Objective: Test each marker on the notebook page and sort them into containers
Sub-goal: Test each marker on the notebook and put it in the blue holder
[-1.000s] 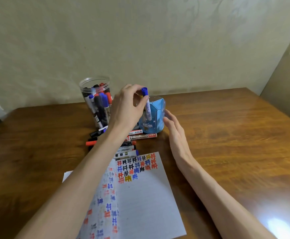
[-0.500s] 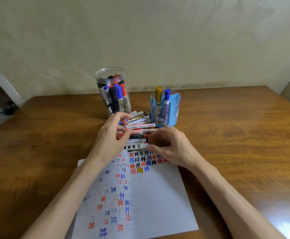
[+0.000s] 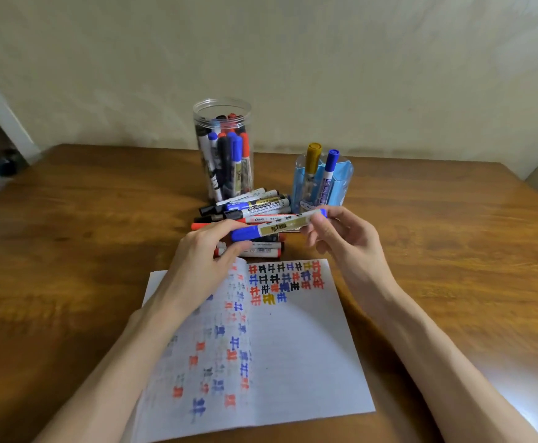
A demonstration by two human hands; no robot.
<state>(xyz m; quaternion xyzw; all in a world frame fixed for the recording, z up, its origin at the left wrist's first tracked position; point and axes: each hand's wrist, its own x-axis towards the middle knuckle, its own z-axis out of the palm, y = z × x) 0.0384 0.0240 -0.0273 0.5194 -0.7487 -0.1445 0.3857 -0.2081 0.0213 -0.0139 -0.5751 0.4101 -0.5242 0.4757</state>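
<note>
Both hands hold one blue-capped marker (image 3: 274,227) level above the notebook's top edge. My left hand (image 3: 207,254) pinches its blue cap end, and my right hand (image 3: 341,235) grips the other end. The open notebook (image 3: 293,346) lies in front of me, its pages covered with coloured test marks. A pile of loose markers (image 3: 251,207) lies just behind the held marker. Behind the pile, a clear round jar (image 3: 223,148) holds several markers. To its right, a blue holder (image 3: 338,183) has a gold-capped marker (image 3: 312,161) and a blue-capped marker (image 3: 328,174) standing in it.
Everything sits on a brown wooden table (image 3: 453,251) pushed against a pale wall. The table's right edge runs near the frame's right side. A bright glare patch shows at the lower right corner.
My left hand let go of a blue marker in the blue holder, then both hands came down to the pile. They now hold a blue-capped marker lifted off it.
</note>
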